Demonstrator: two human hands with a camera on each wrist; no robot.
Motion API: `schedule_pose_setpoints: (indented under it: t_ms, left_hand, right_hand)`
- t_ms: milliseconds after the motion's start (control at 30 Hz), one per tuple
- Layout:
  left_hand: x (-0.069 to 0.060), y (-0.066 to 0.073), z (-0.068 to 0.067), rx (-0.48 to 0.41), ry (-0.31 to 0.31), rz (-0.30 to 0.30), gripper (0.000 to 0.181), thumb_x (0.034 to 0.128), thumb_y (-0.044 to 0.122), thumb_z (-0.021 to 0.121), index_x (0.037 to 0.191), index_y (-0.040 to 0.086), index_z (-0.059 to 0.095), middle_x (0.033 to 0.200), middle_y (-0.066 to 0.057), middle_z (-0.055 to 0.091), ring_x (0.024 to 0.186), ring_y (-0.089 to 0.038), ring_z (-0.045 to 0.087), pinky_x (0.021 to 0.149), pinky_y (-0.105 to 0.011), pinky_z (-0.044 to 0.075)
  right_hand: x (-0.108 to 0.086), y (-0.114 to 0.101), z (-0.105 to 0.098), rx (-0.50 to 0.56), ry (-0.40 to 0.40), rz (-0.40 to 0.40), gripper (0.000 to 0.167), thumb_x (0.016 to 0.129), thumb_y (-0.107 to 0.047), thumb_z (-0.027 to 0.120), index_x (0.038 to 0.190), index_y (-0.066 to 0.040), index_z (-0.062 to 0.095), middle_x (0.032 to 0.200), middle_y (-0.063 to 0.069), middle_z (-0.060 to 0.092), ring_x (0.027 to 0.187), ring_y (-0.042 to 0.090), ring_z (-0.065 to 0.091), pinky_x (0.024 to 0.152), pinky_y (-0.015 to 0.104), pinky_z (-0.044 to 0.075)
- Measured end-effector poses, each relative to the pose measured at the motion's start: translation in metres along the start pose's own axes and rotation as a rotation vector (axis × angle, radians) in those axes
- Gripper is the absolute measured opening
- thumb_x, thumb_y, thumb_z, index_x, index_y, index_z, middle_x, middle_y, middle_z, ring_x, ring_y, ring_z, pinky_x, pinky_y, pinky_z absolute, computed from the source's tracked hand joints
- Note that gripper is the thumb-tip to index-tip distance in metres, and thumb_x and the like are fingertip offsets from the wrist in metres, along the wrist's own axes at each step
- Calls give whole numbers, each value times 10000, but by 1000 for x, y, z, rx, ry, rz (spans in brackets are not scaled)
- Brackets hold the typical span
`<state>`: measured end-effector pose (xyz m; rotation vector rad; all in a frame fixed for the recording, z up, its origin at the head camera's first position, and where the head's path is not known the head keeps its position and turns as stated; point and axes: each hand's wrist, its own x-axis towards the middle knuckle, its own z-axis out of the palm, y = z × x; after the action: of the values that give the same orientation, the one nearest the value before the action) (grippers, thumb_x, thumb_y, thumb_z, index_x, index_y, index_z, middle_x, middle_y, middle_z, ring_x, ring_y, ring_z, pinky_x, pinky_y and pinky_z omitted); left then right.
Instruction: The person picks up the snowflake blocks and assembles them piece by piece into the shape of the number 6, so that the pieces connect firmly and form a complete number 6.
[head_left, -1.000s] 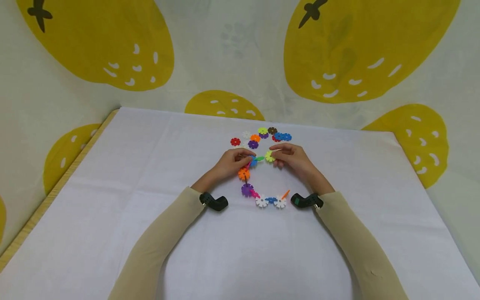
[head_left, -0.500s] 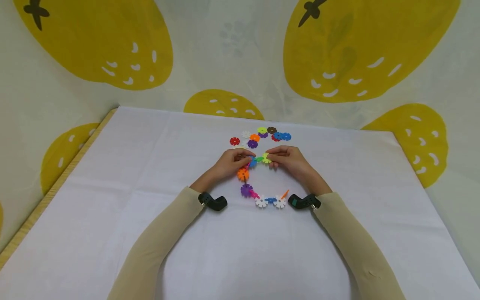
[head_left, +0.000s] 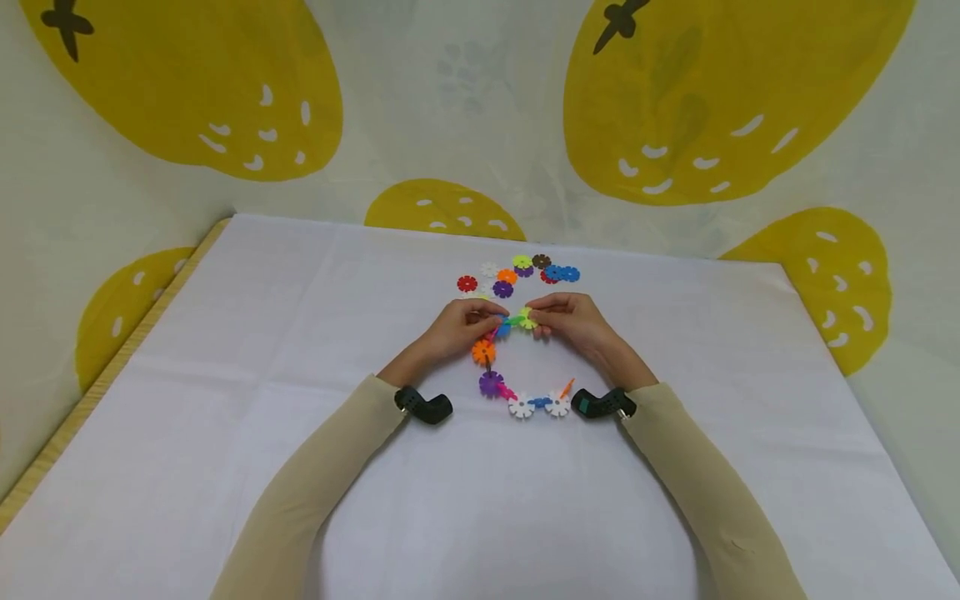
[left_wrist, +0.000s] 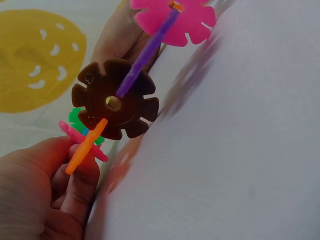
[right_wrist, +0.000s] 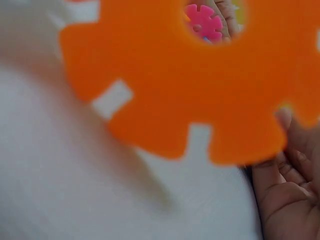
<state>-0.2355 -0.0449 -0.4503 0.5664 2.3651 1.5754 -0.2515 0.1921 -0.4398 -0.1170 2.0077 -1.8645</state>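
A curved chain of slotted plastic flower discs lies on the white-covered table. At its far end my left hand (head_left: 453,329) pinches a blue disc (head_left: 503,328), which a green disc (head_left: 515,322) joins. My right hand (head_left: 579,321) pinches a yellow-green disc (head_left: 527,317) between thumb and fingers, its edge meeting the green one. The chain runs down through an orange disc (head_left: 483,352), a purple disc (head_left: 491,383) and a white disc (head_left: 521,406). In the left wrist view a brown disc (left_wrist: 92,97) hangs close. Another orange disc (right_wrist: 150,120) fills much of the right wrist view.
Behind the hands lie several loose discs, among them a red disc (head_left: 467,284), a purple disc (head_left: 503,289), a brown disc (head_left: 542,262) and a blue disc (head_left: 571,274). A patterned curtain (head_left: 450,125) hangs behind the table (head_left: 480,517).
My right hand has moved left with the yellow-green disc, closing the gap to the green disc, which it now meets. The left hand has kept its pinch on the blue disc.
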Motion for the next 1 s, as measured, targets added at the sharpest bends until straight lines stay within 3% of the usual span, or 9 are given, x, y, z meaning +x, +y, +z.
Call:
schedule_pose_setpoints:
  t_ms: [233,433,833,1000]
  left_hand:
    - [0,-1,2,-42,16,-2,258,994,190,581,1187,41,665,1047,-99,690,794,-154,595,724,-217,497]
    - [-1,-2,3,-15,27,10,229,988,187,592,1112,13,674,987,-108,689,778,-159,575,725,-224,474]
    - [2,-1,1,-20,-8,11,284,986,204,597,1192,15,647,1085,-107,684,889,-181,607,816,-236,493]
    - [3,-1,-1,-31,-24,5,282,971,200,623,1187,22,650,1083,-102,683,909,-190,615,838,-240,501]
  right_hand:
    - [0,1,-2,72,-35,-2,189,948,-58,627,1125,-8,670,874,30,702,654,114,638,646,189,528]
    - [-2,0,-1,119,-111,-28,208,950,-16,601,1146,22,660,930,45,703,687,135,640,662,203,532]
    - [-1,-8,4,-25,-143,-13,209,915,-73,678,1107,10,675,862,48,704,698,162,612,658,222,532]
    - [1,-12,6,-113,-197,-31,250,917,-83,678,1135,39,663,872,35,707,684,150,598,629,220,506]
